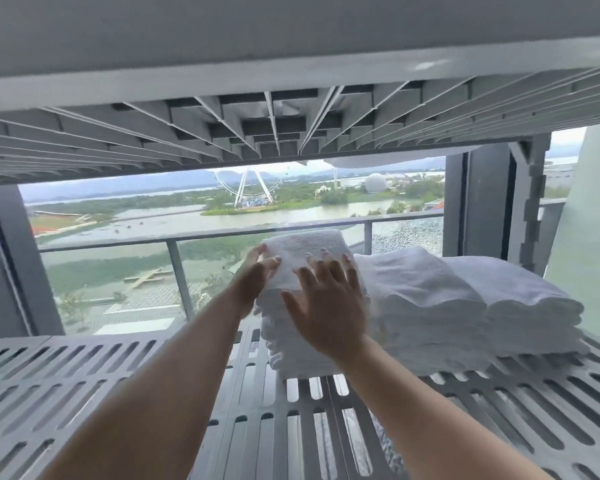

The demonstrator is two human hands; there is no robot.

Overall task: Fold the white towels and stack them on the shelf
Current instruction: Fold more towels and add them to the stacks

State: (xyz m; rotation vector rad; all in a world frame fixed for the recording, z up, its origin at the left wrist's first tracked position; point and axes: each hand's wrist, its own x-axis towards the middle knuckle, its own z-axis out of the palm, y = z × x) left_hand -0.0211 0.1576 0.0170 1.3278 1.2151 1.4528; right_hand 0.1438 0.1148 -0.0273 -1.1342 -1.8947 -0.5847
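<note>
Flat-fingered left hand and right hand are pressing top towel flush onto the stack on the shelf, probably squaring edges against toppling.

- A grey plastic shelf board with long slotted openings spans the view from left edge to right edge.
- Three stacks of folded white terry towels stand on its right half, side by side in a row.
- The tallest stack stands nearest the shelf's middle.
- The lower middle stack touches it.
- The right-hand stack lies by the right edge, touching the middle stack.
</note>
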